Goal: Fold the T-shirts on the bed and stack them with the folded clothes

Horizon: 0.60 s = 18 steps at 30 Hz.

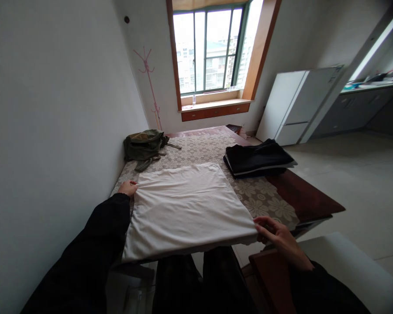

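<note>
A white cloth [190, 205], perhaps a garment, lies spread and lightly wrinkled on the patterned tablecloth [196, 148]. Its near edge reaches the front of the table. My left hand [128, 188] pinches the cloth's left side, toward the far left corner. At the near right corner, my right hand [280, 237] grips the cloth's edge between thumb and fingers. The stretch between both hands is drawn fairly flat. A stack of dark folded clothes [257, 158], with a grey layer showing, sits beyond the cloth on the right.
A dark green backpack [144, 146] rests at the table's far left, by the wall [59, 109]. The dark red table corner [308, 198] juts out at right. A chair [271, 279] stands near my right arm. Farther off are a white fridge [291, 104] and pink coat rack [149, 83].
</note>
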Motion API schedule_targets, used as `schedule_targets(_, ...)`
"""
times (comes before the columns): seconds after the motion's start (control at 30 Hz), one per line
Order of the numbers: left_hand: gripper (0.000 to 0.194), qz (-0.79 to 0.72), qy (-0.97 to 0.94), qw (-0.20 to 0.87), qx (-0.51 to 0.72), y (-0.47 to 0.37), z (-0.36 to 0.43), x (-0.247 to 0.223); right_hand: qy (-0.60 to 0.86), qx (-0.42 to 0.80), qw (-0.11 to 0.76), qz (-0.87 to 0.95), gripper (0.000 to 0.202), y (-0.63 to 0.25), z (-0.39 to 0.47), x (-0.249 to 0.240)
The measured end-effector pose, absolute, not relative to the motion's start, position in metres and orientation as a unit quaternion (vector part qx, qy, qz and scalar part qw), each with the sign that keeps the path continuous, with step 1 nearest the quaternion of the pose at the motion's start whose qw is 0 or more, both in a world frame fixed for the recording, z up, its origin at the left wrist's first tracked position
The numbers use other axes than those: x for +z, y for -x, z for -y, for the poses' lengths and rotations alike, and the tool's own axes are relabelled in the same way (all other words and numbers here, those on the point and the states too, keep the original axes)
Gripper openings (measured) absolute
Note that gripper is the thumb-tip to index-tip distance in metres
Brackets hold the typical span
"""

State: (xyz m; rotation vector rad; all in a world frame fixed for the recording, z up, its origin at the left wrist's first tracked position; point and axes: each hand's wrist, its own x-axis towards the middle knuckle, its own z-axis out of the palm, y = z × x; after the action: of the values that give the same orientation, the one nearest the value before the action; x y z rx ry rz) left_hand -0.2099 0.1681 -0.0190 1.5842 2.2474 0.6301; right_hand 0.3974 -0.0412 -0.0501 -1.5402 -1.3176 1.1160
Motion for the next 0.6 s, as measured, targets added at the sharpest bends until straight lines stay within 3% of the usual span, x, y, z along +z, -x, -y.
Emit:
schedule_targets(0.17,0.049,-0.776,-0.550,0.201,0.233,0.200,-0.167,-0.018,0.607,0.445,0.400,0.524,0.061,-0.399,0.040,-0.052)
schedule_targets(0.37,0.041,-0.765,-0.550,0.220,0.252,0.191,-0.173,-0.013,0.610,0.438,0.406,0.520,0.062,-0.397,0.041,-0.049)
schedule_targets(0.6,0.047,-0.768,-0.549,0.203,0.260,0.195,-0.175,-0.017,0.603,0.436,0.417,0.522,0.060,-0.396,0.042,-0.047)
